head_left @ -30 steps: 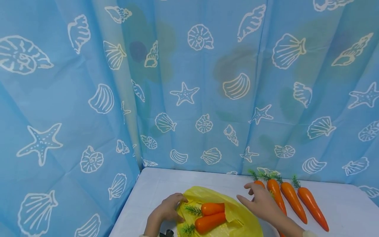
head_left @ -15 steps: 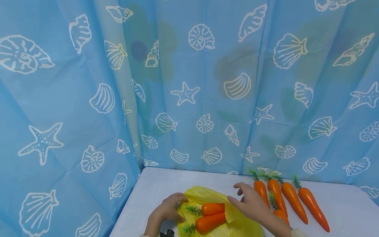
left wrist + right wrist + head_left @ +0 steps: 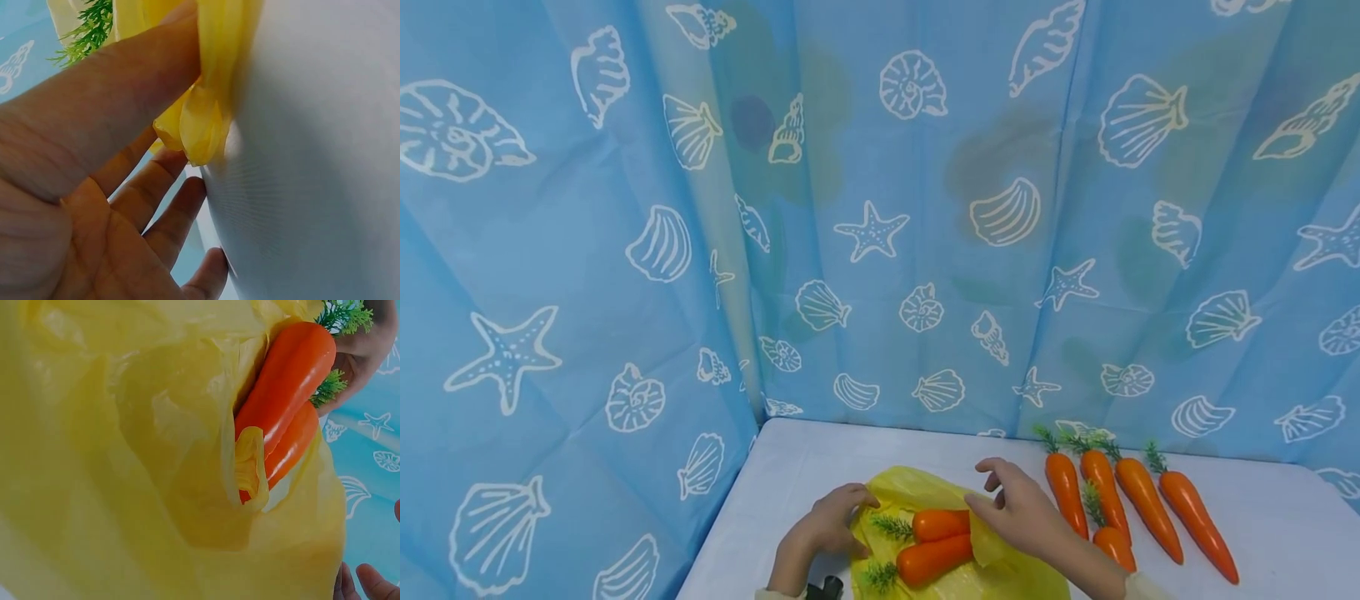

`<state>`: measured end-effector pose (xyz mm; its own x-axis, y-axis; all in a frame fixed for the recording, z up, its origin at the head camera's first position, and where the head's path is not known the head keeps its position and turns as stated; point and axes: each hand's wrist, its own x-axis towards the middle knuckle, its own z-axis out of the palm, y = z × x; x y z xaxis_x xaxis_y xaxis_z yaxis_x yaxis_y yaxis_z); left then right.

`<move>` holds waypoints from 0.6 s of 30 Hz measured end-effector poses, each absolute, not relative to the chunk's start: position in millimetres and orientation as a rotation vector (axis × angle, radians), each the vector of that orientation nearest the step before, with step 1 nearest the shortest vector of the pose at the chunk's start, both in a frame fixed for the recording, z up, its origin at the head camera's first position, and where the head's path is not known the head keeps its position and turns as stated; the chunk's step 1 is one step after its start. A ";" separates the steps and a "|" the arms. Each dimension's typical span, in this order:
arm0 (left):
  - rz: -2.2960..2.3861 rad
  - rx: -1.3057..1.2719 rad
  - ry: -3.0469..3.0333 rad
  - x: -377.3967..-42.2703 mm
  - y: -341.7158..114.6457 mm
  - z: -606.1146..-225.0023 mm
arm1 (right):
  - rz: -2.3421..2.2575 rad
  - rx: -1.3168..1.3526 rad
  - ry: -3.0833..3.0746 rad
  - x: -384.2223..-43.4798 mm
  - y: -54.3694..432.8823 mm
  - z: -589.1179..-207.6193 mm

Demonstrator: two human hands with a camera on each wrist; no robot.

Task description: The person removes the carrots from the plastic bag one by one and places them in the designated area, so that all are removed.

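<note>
A yellow plastic bag lies on the table with two orange carrots in its mouth: an upper carrot and a lower carrot, green tops toward the left. My left hand holds the bag's left edge; in the left wrist view the thumb lies over the yellow film and the other fingers spread loosely behind. Over the bag's right side is my right hand, thumb at the bag's rim near the carrots' covered ends, index finger raised apart from it. Right fingertips show at the lower right of the right wrist view.
Several more carrots lie on the white table to the right, tops toward the back. A shorter-looking carrot is partly hidden by the right forearm. A small black object sits beside the left wrist. A blue shell-print curtain stands behind.
My right hand has moved left from beside the loose carrots to the bag's rim, uncovering more of those carrots. The left hand stays at the bag's left edge. The view has shifted slightly.
</note>
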<state>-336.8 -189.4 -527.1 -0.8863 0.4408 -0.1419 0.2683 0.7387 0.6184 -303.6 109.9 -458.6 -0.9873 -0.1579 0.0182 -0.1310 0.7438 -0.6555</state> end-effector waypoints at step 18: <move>0.885 0.548 2.655 -337.9 -189.0 -528.3 | -1.159 -0.910 2.595 -297.1 94.1 -478.5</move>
<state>-337.9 -189.0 -528.3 -0.8859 0.4393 -0.1492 0.2618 0.7389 0.6208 -297.1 94.1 -478.5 -0.8029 -0.5878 0.0991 -0.4661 0.5155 -0.7190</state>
